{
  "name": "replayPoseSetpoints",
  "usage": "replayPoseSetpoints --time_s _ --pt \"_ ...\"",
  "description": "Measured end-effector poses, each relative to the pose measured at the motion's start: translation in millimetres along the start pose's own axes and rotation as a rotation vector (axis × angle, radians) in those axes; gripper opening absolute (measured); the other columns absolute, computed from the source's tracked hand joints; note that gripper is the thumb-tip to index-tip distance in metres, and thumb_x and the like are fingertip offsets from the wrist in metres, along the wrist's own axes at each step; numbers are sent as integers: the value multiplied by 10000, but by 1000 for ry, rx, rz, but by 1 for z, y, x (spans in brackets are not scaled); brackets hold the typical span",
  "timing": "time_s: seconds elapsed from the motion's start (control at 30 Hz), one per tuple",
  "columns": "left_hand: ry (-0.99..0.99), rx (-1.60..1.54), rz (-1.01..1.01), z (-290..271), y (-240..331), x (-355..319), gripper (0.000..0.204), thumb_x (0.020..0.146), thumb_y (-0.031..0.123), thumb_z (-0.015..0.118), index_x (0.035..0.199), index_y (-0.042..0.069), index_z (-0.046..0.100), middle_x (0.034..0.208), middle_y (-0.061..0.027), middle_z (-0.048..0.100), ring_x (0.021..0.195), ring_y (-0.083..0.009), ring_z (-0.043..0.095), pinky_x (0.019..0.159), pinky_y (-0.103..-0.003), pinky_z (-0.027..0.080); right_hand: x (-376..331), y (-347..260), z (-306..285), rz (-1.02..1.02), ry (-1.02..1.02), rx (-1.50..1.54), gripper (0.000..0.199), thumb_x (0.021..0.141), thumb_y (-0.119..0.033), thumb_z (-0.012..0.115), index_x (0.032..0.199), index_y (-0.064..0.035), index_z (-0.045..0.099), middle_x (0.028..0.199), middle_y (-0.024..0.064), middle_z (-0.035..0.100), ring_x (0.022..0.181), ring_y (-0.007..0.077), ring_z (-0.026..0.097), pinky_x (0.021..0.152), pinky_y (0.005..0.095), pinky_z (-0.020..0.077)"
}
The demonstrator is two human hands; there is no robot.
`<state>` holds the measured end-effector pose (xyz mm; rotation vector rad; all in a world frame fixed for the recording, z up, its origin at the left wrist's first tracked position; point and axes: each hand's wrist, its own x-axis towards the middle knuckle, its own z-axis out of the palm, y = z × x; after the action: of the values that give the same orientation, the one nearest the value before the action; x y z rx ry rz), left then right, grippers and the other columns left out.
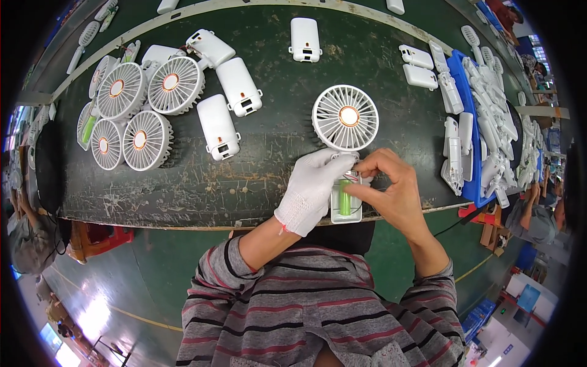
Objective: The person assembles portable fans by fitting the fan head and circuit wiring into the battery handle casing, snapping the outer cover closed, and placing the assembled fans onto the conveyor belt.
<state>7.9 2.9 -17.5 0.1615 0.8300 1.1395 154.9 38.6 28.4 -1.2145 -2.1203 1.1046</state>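
A person in a striped sweater leans over a dark green counter (pixel 263 183). A small white handheld fan (pixel 346 118) lies flat at the near edge, round grille far, open handle (pixel 346 202) near, so the green battery cell (pixel 345 197) inside faces up. The left hand (pixel 312 186), in a white glove, is closed on the handle's left side, steadying it. The bare right hand (pixel 391 183) pinches thin red wires (pixel 351 176) at the top of the handle, fingertips together, close beside the glove. To the far left sits a cluster of finished fan heads (pixel 140 104) and white handle shells (pixel 227 101). On the right, a blue tray (pixel 468 122) holds more white parts within reach.
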Motion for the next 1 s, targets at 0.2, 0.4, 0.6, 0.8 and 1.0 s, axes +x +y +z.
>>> replayPoseSetpoints --time_s 0.2,0.4,0.6,0.8,1.0 --pt "16 -20 -7 0 1 -2 173 863 97 572 913 -62 619 822 -69 629 728 -108 599 635 -239 488 -1 8 1 -125 4 -19 167 671 -45 745 783 -7 627 733 52 582 701 179 533 616 294 427" --pt "23 39 -59 -2 3 -3 196 880 61 532 1010 -77 583 923 -112 627 801 -155 628 692 -271 529 0 5 2 -189 1 -62 122 701 -31 725 777 -8 633 743 57 590 702 183 534 627 300 434" --pt "51 38 -41 -3 0 1 168 879 119 568 891 -42 615 802 -49 617 714 -94 598 604 -232 487 5 23 -4 -49 -51 119 106 728 -16 704 791 16 625 718 68 601 666 153 538 608 275 441" --pt "-2 14 -158 3 14 0 191 886 146 568 913 -37 617 791 -30 614 718 -68 584 612 -214 471 15 20 -7 301 -66 412 85 749 13 685 769 39 607 701 31 613 619 67 540 582 226 455" --pt "7 286 -81 1 12 4 223 915 94 498 1049 -78 541 905 -110 621 771 -171 649 660 -269 539 25 19 -10 377 -119 383 92 774 2 675 767 25 587 698 3 595 632 36 517 571 210 440"
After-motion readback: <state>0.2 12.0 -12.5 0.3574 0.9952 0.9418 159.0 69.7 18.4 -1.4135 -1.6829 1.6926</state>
